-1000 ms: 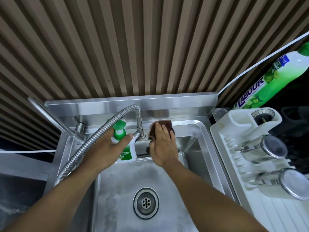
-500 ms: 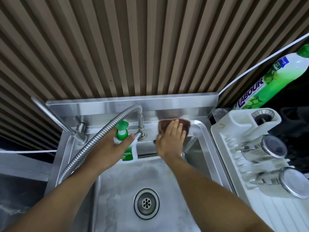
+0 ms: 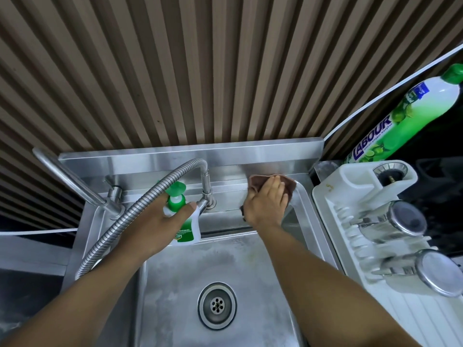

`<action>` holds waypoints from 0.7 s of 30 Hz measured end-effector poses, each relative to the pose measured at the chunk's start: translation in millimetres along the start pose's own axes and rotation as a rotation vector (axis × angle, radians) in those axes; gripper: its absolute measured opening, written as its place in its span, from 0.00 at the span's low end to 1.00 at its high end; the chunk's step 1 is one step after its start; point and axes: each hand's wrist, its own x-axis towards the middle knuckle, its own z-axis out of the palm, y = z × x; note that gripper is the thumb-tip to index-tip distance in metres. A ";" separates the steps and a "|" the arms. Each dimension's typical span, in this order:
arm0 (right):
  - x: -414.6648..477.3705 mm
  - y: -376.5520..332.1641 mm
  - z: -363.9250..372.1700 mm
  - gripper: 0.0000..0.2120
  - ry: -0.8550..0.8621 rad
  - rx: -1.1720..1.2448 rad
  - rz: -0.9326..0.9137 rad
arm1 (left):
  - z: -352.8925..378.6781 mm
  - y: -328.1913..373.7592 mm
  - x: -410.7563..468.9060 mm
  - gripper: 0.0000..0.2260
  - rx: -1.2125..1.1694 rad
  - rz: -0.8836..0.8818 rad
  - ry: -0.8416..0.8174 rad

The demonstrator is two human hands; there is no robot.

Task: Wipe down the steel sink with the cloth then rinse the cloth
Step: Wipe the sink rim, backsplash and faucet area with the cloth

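1. A slatted brown wall (image 3: 200,71) rises behind the steel sink (image 3: 238,266), which fills the near middle of our view.
2. Our right hand (image 3: 266,204) lies flat with its fingers straight. It presses the folded brown cloth (image 3: 288,184) onto the sink's far ledge, toward the far right corner and just under the upright splashback.
3. Our left hand (image 3: 155,221) is curled round a white soap bottle (image 3: 186,231) with a green pump, the thumb across its front. It holds the bottle at the far left of the basin, just beside the foot of the corrugated steel hose (image 3: 140,209). We judge it is being kept out of the cloth's way.
4. Further out, a round drain (image 3: 217,305) sits in the near basin floor. A white plastic dish rack (image 3: 323,196) with steel cups (image 3: 400,221) stands to the right, and a green detergent bottle (image 3: 400,121) lies far right.
5. We judge the wiping to be under way along the far ledge.
6. The basin floor looks cloudy and streaked, so it likely remains to be wiped.
7. No water is running, so the rinse of the cloth is not yet done.
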 end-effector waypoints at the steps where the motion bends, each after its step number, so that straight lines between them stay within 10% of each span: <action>1: 9.6 3.3 -5.2 0.35 -0.012 0.021 0.068 | 0.7 0.6 0.2 0.10 0.003 0.003 -0.001; 12: 55.8 23.1 -33.2 0.36 0.086 0.145 0.304 | -0.1 0.0 0.5 0.07 -0.001 0.033 0.001; 21: 28.3 17.8 -9.8 0.36 0.109 0.011 0.148 | -1.2 -1.3 2.2 0.11 -0.021 0.004 -0.008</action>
